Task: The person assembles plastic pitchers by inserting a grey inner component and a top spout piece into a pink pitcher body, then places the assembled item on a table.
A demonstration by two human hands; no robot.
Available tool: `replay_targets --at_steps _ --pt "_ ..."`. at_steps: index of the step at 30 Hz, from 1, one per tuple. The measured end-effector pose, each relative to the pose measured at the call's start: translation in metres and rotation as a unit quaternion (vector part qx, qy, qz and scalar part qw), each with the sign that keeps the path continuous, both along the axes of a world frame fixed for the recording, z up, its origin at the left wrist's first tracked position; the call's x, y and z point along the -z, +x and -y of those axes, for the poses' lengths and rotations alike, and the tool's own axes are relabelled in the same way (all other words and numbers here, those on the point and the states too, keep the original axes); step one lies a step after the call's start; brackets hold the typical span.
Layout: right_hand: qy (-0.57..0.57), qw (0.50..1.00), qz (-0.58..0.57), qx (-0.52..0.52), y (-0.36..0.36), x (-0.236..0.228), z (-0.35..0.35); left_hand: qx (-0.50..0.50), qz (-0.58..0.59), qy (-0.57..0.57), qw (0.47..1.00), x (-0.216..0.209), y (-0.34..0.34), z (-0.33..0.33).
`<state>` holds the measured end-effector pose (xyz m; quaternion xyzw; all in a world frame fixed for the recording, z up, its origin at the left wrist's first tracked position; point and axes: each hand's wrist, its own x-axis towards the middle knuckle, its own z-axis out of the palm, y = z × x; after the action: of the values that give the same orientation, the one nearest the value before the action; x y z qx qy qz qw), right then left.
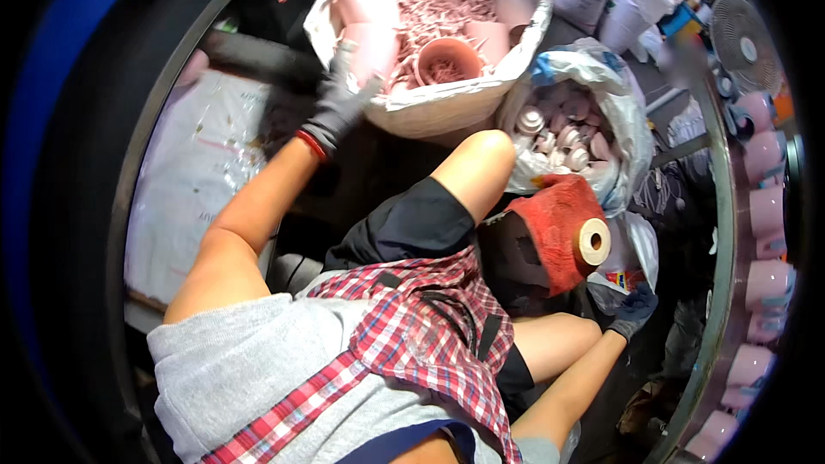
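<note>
My left hand (338, 105), in a grey glove with a red cuff, reaches to the near left rim of a large white sack (447, 113). Its fingers and thumb close around a pink cup (371, 50) at the sack's left side. More pink cups (449, 60) lie in there among pink shavings (443, 13). Far to the right, my right hand (634, 311), in a dark glove, is at the edge of a white plastic bag (638, 245) beside a small red and yellow packet (625, 279). Its fingers look curled, but what they hold is too dark to make out.
A second plastic-lined bag (620, 94) holds pale pink scraps. Before my knees, a red cloth (554, 223) drapes over something, with a tape roll (593, 241) on it. Glossy pink cups (767, 210) line a rail at right, near a fan (744, 45). White sheeting (185, 180) lies left.
</note>
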<state>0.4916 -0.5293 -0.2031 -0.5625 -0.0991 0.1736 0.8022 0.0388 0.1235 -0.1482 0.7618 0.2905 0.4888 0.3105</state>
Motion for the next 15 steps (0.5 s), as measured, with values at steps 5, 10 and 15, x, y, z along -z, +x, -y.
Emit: replay_targets --at_steps 5,10,15 --pt "-0.082 0.991 -0.07 0.08 -0.03 -0.007 -0.078 -0.369 -0.224 0.094 0.897 0.006 -0.138 -0.048" --pt "-0.155 0.986 -0.065 0.016 -0.022 0.003 -0.075 -0.355 -0.393 -0.124 0.839 0.052 -0.195 -0.077" --pt "-0.183 0.977 -0.106 0.014 -0.016 0.006 -0.084 -0.295 -0.407 -0.264 0.823 0.124 -0.2 -0.1"
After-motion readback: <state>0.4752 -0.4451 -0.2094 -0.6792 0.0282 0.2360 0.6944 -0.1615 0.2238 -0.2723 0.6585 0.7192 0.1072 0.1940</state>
